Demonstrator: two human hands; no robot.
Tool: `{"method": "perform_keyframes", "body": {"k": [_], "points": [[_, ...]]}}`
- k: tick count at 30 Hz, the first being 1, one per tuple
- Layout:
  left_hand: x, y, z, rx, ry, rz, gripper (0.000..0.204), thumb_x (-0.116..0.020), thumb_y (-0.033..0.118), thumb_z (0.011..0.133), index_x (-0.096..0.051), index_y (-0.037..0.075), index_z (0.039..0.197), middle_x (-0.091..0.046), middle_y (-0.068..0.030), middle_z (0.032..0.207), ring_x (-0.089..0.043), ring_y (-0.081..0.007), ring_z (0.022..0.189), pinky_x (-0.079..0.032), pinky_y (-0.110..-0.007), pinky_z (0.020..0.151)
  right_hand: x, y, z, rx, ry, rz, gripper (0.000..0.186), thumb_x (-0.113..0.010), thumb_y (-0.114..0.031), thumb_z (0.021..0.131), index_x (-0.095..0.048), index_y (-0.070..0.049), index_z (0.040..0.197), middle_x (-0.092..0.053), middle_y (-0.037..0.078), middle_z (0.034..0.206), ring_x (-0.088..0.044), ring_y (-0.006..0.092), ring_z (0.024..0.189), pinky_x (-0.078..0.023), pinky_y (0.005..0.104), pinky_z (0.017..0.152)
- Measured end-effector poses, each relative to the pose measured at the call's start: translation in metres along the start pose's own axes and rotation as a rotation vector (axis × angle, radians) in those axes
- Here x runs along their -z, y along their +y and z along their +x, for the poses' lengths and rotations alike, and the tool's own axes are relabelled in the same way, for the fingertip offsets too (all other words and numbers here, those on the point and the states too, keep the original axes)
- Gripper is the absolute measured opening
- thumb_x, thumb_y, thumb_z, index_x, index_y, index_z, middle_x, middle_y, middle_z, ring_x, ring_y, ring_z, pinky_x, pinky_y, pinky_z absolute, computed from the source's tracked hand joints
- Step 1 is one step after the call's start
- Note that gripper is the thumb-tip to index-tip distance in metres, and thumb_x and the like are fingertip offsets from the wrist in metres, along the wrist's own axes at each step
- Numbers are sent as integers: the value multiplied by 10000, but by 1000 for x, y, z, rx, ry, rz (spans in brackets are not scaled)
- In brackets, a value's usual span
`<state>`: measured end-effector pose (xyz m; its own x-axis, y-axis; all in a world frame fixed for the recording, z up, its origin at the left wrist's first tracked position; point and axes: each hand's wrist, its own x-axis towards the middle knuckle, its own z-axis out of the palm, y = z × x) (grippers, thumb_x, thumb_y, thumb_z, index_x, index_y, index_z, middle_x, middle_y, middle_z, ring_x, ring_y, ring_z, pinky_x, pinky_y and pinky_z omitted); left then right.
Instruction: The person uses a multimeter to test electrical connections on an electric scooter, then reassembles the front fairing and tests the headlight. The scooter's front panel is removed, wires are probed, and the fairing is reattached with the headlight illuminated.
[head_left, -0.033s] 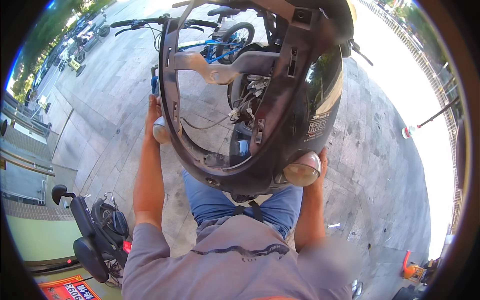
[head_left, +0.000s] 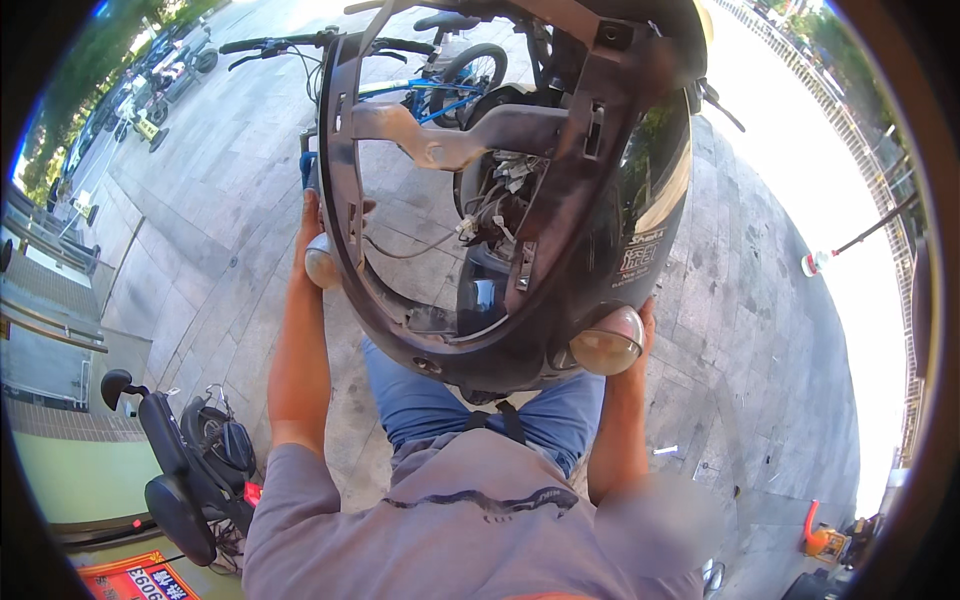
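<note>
Between my two arms is a large black scooter body shell [head_left: 625, 215], raised in front of my legs, with its open ring-like underside facing me. A bent cross brace [head_left: 435, 140] spans the opening. My left hand [head_left: 312, 215] grips the shell's left side, fingertips curling round the rim to its inner face. Beside that hand sits a clear round lamp [head_left: 322, 262]. My right hand [head_left: 648, 322] is closed against the right side, behind a second lamp [head_left: 607, 341]; most of its fingers are hidden.
Through the shell's opening show exposed wires and connectors [head_left: 490, 215]. A blue bicycle [head_left: 440, 95] stands beyond. At the left is a parked black scooter [head_left: 175, 450]; an orange tool-like object [head_left: 825, 542] lies at the lower right. Grey paving [head_left: 200, 250] surrounds me.
The shell has shifted slightly to the right and turned a little. Fingertips of my left hand now show inside its left rim. My arms have hardly moved.
</note>
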<state>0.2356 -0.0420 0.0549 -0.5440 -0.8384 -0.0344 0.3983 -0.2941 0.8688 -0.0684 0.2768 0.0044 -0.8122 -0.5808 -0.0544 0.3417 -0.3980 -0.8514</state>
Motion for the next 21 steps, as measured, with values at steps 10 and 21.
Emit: {"method": "perform_keyframes", "body": {"k": [10, 21], "points": [[1, -25, 3, -25, 19, -151, 444, -523, 440, 899, -475, 17, 773, -394, -44, 567, -389, -167, 521, -329, -283, 475, 21, 3, -14, -14, 6, 133, 536, -456, -445, 950, -522, 16, 1216, -623, 166, 1107, -630, 286, 954, -538, 428, 820], [7, -28, 24, -75, 66, -341, 526, -765, 423, 716, -557, -42, 850, -532, -119, 728, -506, -230, 575, -377, -290, 444, 61, 14, -23, 105, -300, 214, 447, -414, -379, 971, -455, -88, 1308, -573, 100, 1212, -573, 268, 1076, -471, 434, 950]]}}
